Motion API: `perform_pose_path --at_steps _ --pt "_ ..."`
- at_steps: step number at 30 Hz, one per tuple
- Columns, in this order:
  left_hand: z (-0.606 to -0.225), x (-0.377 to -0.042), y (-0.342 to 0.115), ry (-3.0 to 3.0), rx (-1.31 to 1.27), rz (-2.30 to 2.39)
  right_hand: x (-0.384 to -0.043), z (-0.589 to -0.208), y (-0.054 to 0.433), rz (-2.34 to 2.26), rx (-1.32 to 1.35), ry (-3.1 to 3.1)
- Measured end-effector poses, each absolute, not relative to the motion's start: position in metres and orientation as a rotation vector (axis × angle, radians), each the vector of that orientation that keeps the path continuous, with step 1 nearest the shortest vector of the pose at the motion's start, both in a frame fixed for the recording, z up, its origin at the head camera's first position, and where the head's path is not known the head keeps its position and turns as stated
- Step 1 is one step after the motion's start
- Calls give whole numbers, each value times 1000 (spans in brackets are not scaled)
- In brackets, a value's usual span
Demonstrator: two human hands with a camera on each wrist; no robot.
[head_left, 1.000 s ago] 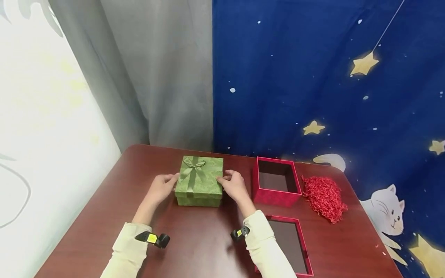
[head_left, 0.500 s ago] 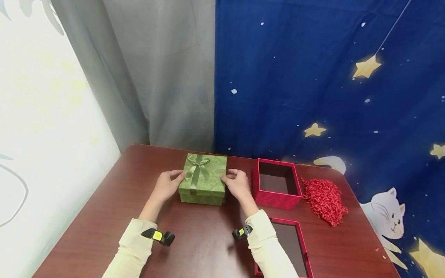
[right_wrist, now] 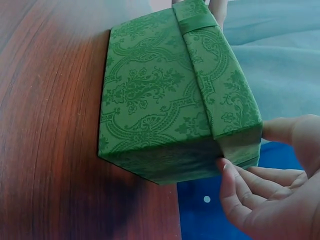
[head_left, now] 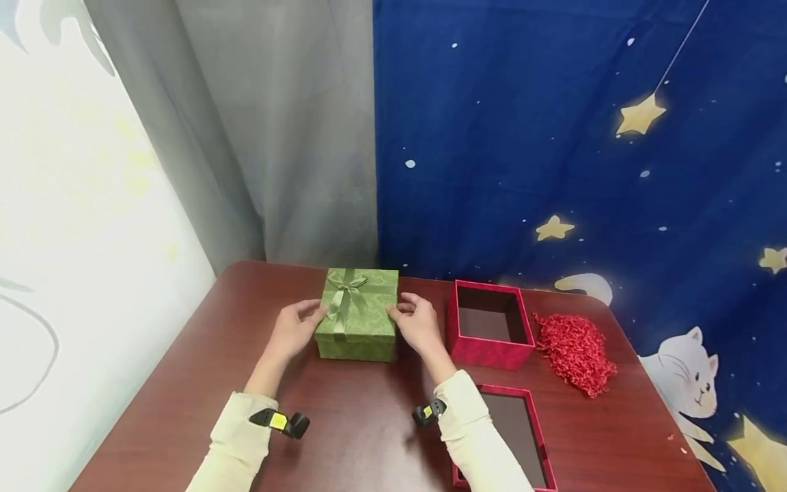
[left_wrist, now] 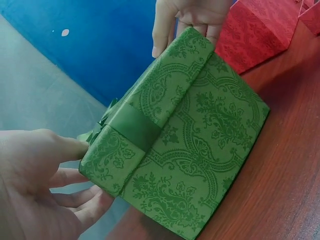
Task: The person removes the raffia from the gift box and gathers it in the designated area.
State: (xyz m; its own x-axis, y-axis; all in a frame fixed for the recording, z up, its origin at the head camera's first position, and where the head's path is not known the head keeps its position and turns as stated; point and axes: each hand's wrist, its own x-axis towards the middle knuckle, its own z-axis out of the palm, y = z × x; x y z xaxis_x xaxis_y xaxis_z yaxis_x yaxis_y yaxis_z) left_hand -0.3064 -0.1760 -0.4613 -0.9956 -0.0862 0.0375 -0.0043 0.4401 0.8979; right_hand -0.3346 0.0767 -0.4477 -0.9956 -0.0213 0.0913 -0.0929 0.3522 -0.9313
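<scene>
The head view shows two hands on one green box (head_left: 356, 349), set on the dark red-brown desk (head_left: 350, 430) towards its back edge, and the green lid (head_left: 376, 314) is on! A shiny ribbon runs across it, tied in a bow (head_left: 348, 285) towards the back left.

Over on the left side, the left hand (head_left: 296, 329) pinches the lid, thumb at the top edge, fingers against the side. Matching it across the box, the right hand (head_left: 421, 324) pinches the opposite side, thumb up top, its other fingers curled around by the lid's lower edge; the right wrist view has that close up. And look at the pattern there, leafy scrolls all over the green!

Out to the right, a red box (head_left: 486, 351) stands open, dark inside. Just beside it lies a heap of red shredded paper (head_left: 576, 353). Nearer the person comes a shallow red lid (head_left: 520, 430), dark inside facing up, partly covered by the right sleeve (head_left: 476, 430).

Both wrists carry black straps (head_left: 289, 422) with a yellow patch. Behind it all hang a grey curtain (head_left: 307, 137) and a blue curtain (head_left: 492, 157), the blue one printed with yellow stars and a white cat (head_left: 687, 374).
</scene>
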Motion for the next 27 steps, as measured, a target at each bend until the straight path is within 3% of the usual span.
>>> perform_pose_path --at_steps 9,14,18,23,27 --pt "-442 -295 -180 -2506 40 -1619 -326 -430 83 1770 242 -2470" --pt "-422 -260 -194 -2411 -64 -1643 -305 -407 96 2020 612 -2411" --pt "-421 -219 -204 -2386 -345 -1650 -277 -398 114 1994 1008 -2475" --pt "-445 -186 -203 -2404 -970 -958 -244 -411 126 1005 1587 -2635" --pt "-474 -179 -199 -2281 -1207 -330 -226 -436 122 166 1756 -2436"
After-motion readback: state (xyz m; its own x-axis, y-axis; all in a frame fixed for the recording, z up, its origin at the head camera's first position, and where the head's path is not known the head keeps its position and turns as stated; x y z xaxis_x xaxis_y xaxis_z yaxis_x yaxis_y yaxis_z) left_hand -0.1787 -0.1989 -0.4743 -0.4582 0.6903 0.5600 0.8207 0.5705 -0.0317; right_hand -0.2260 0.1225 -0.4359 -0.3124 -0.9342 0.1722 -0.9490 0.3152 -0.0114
